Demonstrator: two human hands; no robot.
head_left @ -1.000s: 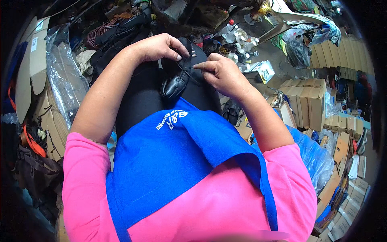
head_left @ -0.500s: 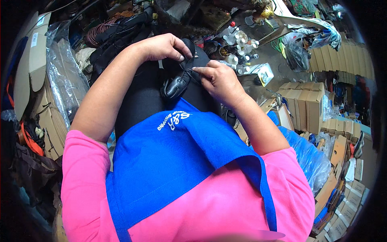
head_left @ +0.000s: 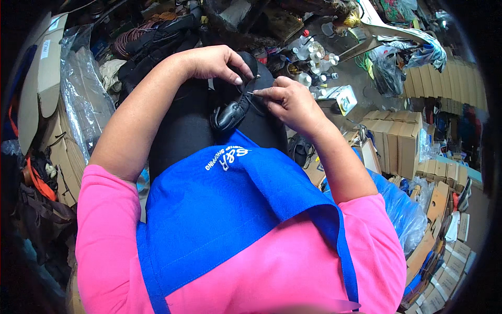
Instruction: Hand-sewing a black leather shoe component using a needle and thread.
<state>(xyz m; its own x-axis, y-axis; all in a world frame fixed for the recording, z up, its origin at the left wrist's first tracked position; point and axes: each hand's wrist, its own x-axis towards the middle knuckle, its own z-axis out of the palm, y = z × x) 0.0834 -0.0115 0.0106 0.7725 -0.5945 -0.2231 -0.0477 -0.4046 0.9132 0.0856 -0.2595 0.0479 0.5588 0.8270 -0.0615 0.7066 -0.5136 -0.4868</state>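
Observation:
A black shoe (head_left: 228, 115) with a glossy toe rests on my lap, its toe toward me. My left hand (head_left: 219, 64) curls over its far part, thumb and fingers closed on the dark upper. From the right, my right hand (head_left: 294, 103) pinches a thin metal tool (head_left: 250, 93), like a needle, with its tip at the shoe. A fine dark thread or cord seems to loop below my right fingers; its ends are hidden. A blue apron (head_left: 209, 209) covers my front, and dark trousers (head_left: 178, 128) lie under the shoe.
Several plastic bottles (head_left: 316, 57) stand on the floor ahead, near a white rectangular can (head_left: 342, 98). Stacked cardboard boxes (head_left: 393, 137) are at the right, above a blue plastic-wrapped bundle (head_left: 400, 201). Cardboard sheets (head_left: 47, 73) and clear plastic (head_left: 83, 91) line the left.
My right hand has shifted slightly right and down, and its fingers have bent more. The metal tool shows more clearly now. My left hand stays at the shoe, its fingertips slightly lower.

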